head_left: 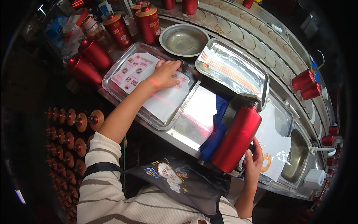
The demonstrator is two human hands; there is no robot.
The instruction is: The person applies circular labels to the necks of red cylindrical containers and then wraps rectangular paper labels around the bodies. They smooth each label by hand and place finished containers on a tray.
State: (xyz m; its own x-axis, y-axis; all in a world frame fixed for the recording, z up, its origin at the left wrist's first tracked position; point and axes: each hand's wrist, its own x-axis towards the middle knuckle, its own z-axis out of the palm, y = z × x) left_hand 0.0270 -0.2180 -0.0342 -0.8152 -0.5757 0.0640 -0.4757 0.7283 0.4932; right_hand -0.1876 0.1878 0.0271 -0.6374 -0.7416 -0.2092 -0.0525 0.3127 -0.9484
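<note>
Left hand (166, 75): palm down, fingers bent over white sheet (164, 102) in tray (160, 128); grip indeterminable. Right hand (253, 162): upright, half-curled beside red bottle (238, 138); hold unclear.

Beneath the left fingers (172, 66), the label sheet (136, 74) is white with pale pink blocks, dark characters and small orange-red spots. Right of them, the silver tray (242, 63) shows thin orange stripes; beyond them, a bottle (149, 31) pairs red with a tan shoulder. Beside the right fingers (257, 150), the large bottle (238, 136) is plain metallic red, and left of it a cloth (217, 130) is deep blue. Right of those fingers, a white sheet (276, 143) bears a golden-orange ring. Nearer the body than the left fingers, the sleeve (100, 160) is cream striped brown.
</note>
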